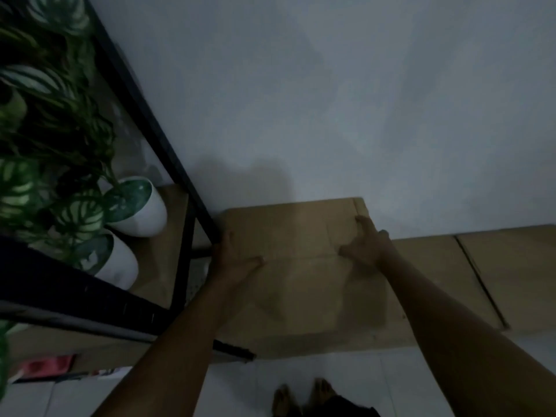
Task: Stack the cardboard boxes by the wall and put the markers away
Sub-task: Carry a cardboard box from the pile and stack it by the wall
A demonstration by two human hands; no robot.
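Observation:
A brown cardboard box (301, 236) stands against the pale wall, on top of a wider cardboard box (436, 275) that runs off to the right. My left hand (233, 260) holds the upper box's left side, thumb lying on the top face. My right hand (365, 245) rests on the top near the right edge, fingers reaching toward the far corner. No markers are visible in the dim frame.
A black metal shelf rack (156, 130) stands just left of the boxes, holding leafy plants in white pots (144, 212). Something pinkish-red (48, 365) lies low under the rack. White floor tiles (391, 383) and my bare feet (304, 395) show below.

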